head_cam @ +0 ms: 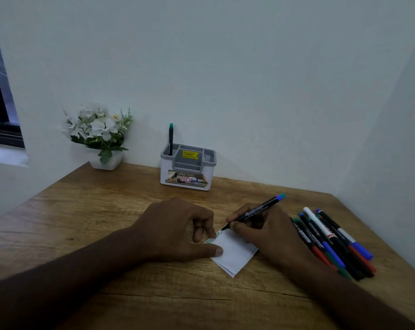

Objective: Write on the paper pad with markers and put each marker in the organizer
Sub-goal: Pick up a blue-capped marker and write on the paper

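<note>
A small white paper pad (233,254) lies on the wooden desk (106,210), turned like a diamond, with green scribbles along its upper left edge. My left hand (177,232) holds the pad down, thumb on its left corner and fingers curled at its top edge. My right hand (266,234) grips a black marker (256,210) with a blue and green end, its tip touching the pad's top corner. A grey and white organizer (188,166) stands at the back by the wall, with one green-capped marker (171,139) upright in its left rear slot.
Several loose markers (332,241) in blue, red, green, black and white lie in a pile on the desk at the right. A white pot of artificial flowers (99,134) stands at the back left. Walls close in behind and on the right.
</note>
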The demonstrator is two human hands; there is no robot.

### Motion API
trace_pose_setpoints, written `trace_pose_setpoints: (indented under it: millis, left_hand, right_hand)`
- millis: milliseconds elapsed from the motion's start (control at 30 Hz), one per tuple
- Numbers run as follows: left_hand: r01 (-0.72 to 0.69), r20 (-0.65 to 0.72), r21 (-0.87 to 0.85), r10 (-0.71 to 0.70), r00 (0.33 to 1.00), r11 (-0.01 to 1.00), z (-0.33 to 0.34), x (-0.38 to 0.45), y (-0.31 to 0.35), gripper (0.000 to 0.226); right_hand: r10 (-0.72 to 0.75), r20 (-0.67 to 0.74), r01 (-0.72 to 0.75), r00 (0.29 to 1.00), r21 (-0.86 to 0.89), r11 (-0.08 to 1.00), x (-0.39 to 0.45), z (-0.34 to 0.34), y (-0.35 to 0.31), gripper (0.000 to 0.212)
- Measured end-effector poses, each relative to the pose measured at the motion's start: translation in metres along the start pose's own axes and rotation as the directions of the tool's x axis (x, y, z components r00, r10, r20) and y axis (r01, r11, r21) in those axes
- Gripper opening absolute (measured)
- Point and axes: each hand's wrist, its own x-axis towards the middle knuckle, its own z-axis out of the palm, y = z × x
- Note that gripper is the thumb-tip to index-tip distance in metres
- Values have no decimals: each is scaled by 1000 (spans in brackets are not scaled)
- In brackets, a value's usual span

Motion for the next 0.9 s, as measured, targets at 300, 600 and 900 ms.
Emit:
trace_pose_setpoints:
  millis: [300,600,900]
  left_hand:
    - [14,-2,-15,-14,1000,1000,1,1,-1,44]
    - [8,-1,-5,-8,1000,1000,2,0,-1,43]
    - [6,-3,4,-6,1000,1000,3,1,-4,45]
  right_hand:
    - [12,-7,-12,1000,-32,999,1,0,1,9]
    - [27,-15,-27,1000,-20,999,1,0,3,10]
    - [26,-44,-26,999,6,1000,1,-1,3,10]
